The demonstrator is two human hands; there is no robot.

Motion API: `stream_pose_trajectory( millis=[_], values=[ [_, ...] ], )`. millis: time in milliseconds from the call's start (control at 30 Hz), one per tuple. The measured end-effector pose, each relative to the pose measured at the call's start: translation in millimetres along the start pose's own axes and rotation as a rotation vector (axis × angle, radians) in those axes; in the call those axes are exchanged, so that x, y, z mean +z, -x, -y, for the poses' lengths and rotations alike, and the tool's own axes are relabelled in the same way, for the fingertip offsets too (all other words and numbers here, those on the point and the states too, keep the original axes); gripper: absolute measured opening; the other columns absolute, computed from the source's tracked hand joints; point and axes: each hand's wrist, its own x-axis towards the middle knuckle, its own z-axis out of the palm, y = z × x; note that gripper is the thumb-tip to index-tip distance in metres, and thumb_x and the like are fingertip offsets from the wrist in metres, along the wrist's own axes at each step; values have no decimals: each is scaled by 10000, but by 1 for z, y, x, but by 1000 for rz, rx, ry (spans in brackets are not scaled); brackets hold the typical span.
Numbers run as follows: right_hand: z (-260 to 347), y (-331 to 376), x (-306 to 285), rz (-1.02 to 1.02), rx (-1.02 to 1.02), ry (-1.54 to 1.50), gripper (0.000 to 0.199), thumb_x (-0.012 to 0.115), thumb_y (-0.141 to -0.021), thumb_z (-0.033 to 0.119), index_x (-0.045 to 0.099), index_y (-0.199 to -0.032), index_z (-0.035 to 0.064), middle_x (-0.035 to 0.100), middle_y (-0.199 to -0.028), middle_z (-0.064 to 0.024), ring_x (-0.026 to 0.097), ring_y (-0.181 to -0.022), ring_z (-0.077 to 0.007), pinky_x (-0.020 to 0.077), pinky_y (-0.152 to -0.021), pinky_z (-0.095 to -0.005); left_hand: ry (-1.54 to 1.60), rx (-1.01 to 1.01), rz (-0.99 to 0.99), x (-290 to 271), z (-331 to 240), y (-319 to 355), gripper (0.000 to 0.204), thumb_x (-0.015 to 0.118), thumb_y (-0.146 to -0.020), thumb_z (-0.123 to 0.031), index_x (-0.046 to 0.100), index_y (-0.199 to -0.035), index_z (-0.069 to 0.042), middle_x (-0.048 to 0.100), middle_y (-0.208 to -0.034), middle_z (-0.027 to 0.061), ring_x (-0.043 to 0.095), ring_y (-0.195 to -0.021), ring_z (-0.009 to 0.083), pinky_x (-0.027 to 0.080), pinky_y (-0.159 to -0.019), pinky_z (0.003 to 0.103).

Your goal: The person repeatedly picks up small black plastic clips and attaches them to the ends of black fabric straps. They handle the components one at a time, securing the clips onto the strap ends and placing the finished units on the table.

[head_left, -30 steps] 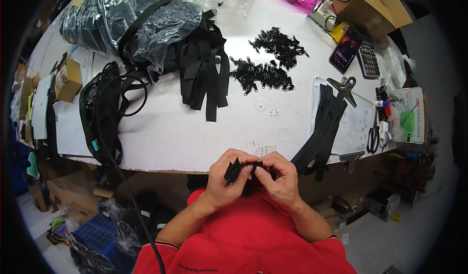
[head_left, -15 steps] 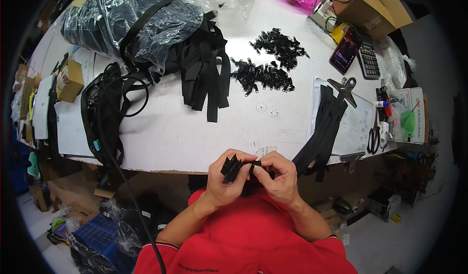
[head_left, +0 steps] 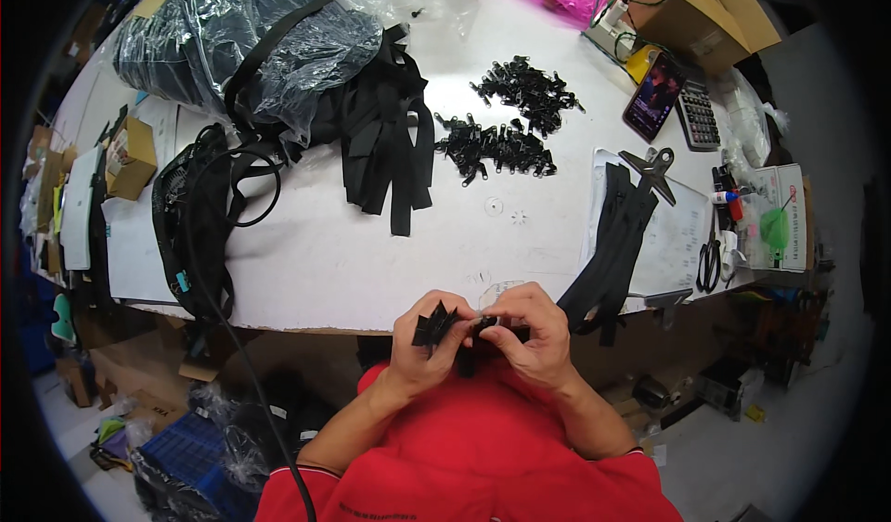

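Nearer the wearer than the near slider heap (head_left: pixel 497 148): two hands, one fistful of black strips (head_left: pixel 432 325)

From my remote seat I count two bare hands, both directly on the wearer's side of that heap, just past the table edge and over a red shirt (head_left: pixel 492 429). The left hand (head_left: pixel 422 350) is curled closed around the black strips, their folded ends poking up between thumb and fingers. The right hand (head_left: pixel 538 341) has thumb and fingertips brought together on one small dark piece (head_left: pixel 488 321), too small for me to identify; the hands nearly meet.

I count two heaps of black zipper sliders, the far heap (head_left: pixel 529 95) just beyond the near one, each holding too many to number. Left of the near heap hangs one loose bunch of black straps (head_left: pixel 385 151), with one large plastic-wrapped bundle (head_left: pixel 316 49) farther left and beyond. To its right I have one phone (head_left: pixel 652 98), one calculator (head_left: pixel 699 116), one big dark clip (head_left: pixel 657 171) and, nearer the wearer, one pair of scissors (head_left: pixel 709 264).

Around the heap spreads a white, lightly marked table (head_left: pixel 371 281). Well to the heap's left and below table level, I see one blue crate (head_left: pixel 190 452) amid plastic bags; far to its right lies grey floor (head_left: pixel 807 411).
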Motion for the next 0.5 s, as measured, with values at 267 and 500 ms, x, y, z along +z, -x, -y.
stream_pose_trajectory(
  millis=[267,500],
  values=[
    [0,28,1,308,194,-17,201,814,-836,152,687,-899,10,653,-787,-71,597,-621,-143,475,-561,-281,286,-375,-33,-1,-21,-12,74,664,-954,-41,600,-991,-42,577,-827,-26,540,-771,48,449,-696,225],
    [9,-40,-107,-268,104,760,255,760,-853,114,665,-1059,-4,666,-794,-111,621,-651,-243,481,-603,-350,679,-580,23,0,-28,-26,387,480,-1054,-91,426,-1398,79,639,-939,130,638,-743,197,555,-706,364]
  ],
)
